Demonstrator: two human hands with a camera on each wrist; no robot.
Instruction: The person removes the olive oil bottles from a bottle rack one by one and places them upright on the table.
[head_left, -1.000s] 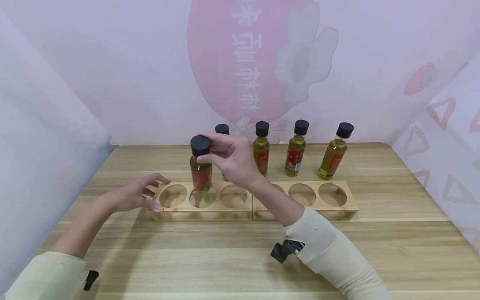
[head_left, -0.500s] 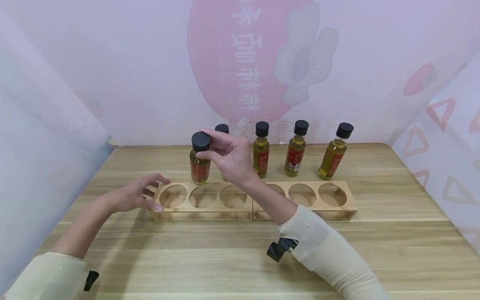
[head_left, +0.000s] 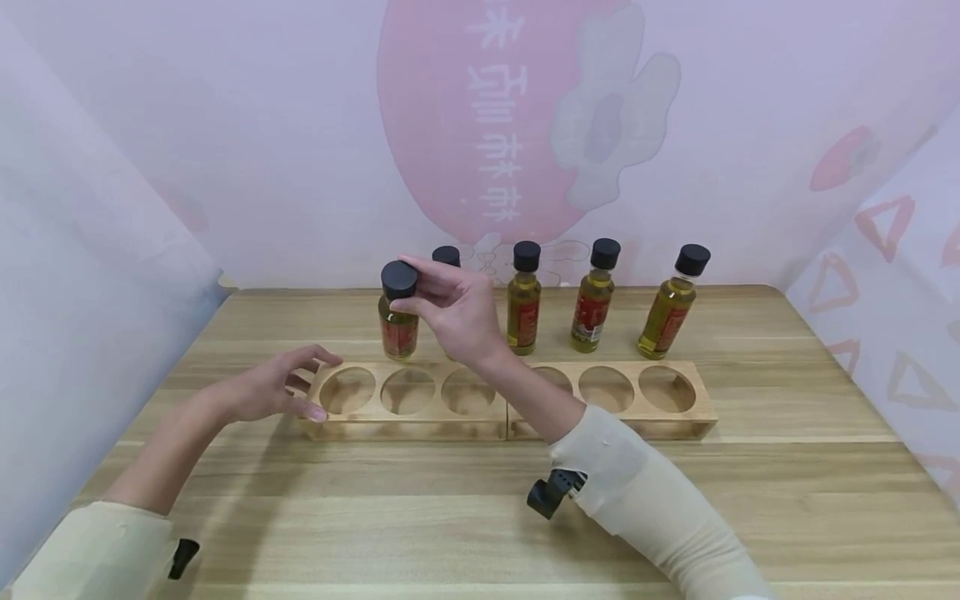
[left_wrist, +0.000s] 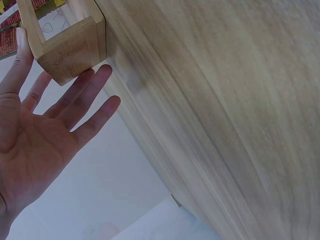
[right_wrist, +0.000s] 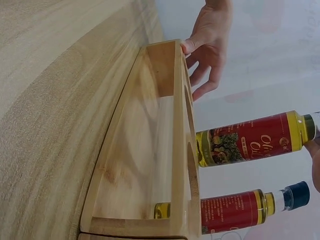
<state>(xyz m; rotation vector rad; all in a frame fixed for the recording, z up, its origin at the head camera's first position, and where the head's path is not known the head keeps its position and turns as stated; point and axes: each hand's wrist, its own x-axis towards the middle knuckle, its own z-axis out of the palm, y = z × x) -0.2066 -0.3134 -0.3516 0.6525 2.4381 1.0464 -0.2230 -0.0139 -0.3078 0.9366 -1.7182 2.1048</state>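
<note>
My right hand (head_left: 461,321) pinches an olive oil bottle (head_left: 399,329) at its black cap and neck. The bottle has a red label and is upright, its base near the rear edge of the wooden rack (head_left: 498,431). In the right wrist view, the bottle's (right_wrist: 250,140) base shows beside the rack's holed top. My left hand (head_left: 273,386) holds the rack's left end, thumb at the front corner and index finger at the rear corner. The left wrist view shows the other left fingers spread beside the end panel (left_wrist: 75,52).
Behind the rack stand several more oil bottles, among them a middle one (head_left: 523,304), a right-hand one (head_left: 592,304) and a tilted-looking far right one (head_left: 667,308). One bottle (head_left: 446,256) is mostly hidden by my right hand. A printed curtain (head_left: 300,150) hangs behind the table (head_left: 420,517).
The right hand has drawn the bottle up and back, from over the rack's second hole to the rack's rear edge. The left hand stays at the rack's end.
</note>
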